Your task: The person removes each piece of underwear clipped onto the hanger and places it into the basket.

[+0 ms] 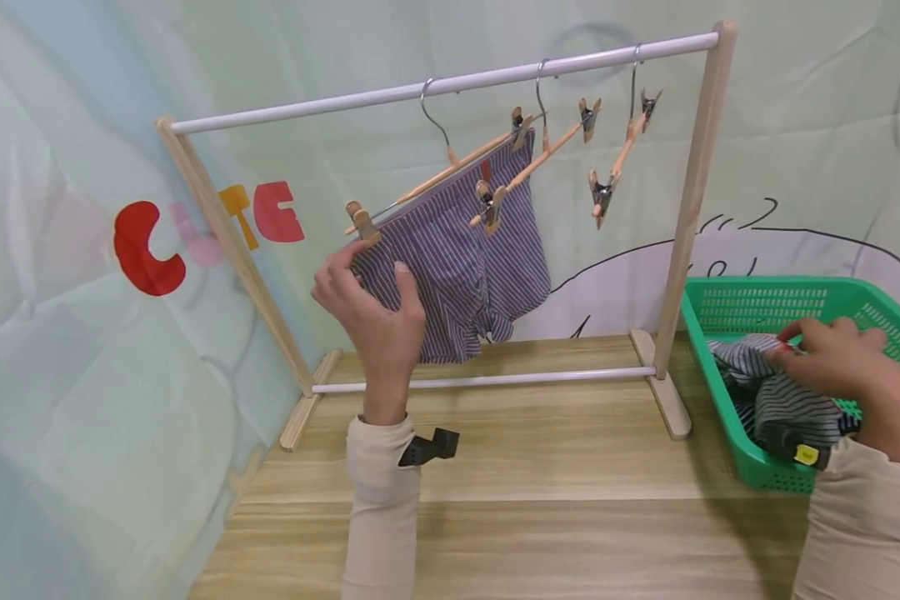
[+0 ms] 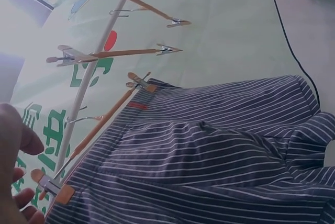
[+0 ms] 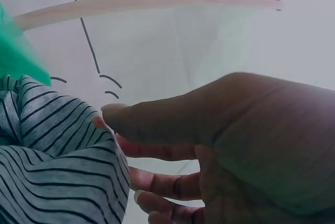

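Note:
Dark striped shorts (image 1: 442,267) hang by the waistband from a clip hanger (image 1: 438,177), tilted with the left end lower. Just below the hanger's left clip (image 1: 363,223) is my left hand (image 1: 381,321), thumb and fingers spread apart. The left wrist view shows that hand (image 2: 13,150) at the frame edge, not closed round the clip (image 2: 55,186). Over the basket, my right hand (image 1: 843,358) pinches the edge of a grey garment with dark stripes (image 3: 68,166) between thumb and fingers. Part of this garment is bunched up, so its kind is unclear.
A wooden rack with a white rail (image 1: 307,102) stands on the wood-grain table (image 1: 555,475). Two bare clip hangers, one in the middle (image 1: 532,171) and one at right (image 1: 624,154), hang from it. The green basket (image 1: 727,433) stands right of the rack.

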Demonstrator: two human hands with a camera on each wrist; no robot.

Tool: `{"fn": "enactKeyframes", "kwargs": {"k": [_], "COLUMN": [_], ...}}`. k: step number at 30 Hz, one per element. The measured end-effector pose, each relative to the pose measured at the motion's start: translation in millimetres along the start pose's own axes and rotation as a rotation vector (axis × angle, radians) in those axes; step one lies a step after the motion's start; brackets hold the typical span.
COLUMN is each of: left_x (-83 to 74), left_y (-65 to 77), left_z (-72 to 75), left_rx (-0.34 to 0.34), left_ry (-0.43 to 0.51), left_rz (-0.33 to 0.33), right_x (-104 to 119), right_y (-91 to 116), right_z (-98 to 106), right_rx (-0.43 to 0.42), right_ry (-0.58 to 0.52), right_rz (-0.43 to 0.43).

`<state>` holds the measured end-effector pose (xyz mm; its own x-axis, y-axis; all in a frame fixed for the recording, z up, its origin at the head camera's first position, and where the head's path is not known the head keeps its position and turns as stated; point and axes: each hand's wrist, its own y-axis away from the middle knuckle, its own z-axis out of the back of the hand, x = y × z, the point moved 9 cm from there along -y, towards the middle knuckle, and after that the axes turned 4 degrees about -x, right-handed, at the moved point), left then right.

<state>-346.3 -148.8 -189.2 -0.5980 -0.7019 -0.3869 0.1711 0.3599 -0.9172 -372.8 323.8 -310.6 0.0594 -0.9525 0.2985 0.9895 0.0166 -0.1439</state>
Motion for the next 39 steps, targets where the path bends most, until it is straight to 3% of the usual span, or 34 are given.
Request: {"fn": "enactKeyframes", "kwargs": {"k": [5,9,15,20,27,32,39], "left_x": [5.9,11.0,14.7,19.0,26.5,30.9,35.0], "left_y": [-4.2,-4.8,-4.0,-6.8,-9.2,-16.5,-25.8], "left_z": [4.2,2.9,2.6,3.6,1.2,-2.6,-9.6], "left_rx": [0.000,0.040,0.080,0.101,0.171,0.221,0.255], "left_ry": [-0.012,-0.012,-0.039,-0.054,-0.056,-0.065,-0.027], "left_rz": [0.022,0.046,0.050,0.056,0.101,0.143,0.151], "right_x": [9.1,17.4,29.2,50.6,74.3,77.9,79.4], "right_y": [-0.3,0.5,2.1,-1.2,-2.1,0.7,1.7], "right_z": [8.2,11.7,8.9,7.9,6.2,3.3,-0.1], "right_rx": [-0.083,-0.103,-0.060,-0.056,-0.031,-0.001,0.035], "right_ry": [-0.023,-0.026,-0.049,-0.043,-0.053,-0.069,-0.057], "right_rz": [0.066,0.103,0.114,0.170,0.222,0.222,0.215]}}
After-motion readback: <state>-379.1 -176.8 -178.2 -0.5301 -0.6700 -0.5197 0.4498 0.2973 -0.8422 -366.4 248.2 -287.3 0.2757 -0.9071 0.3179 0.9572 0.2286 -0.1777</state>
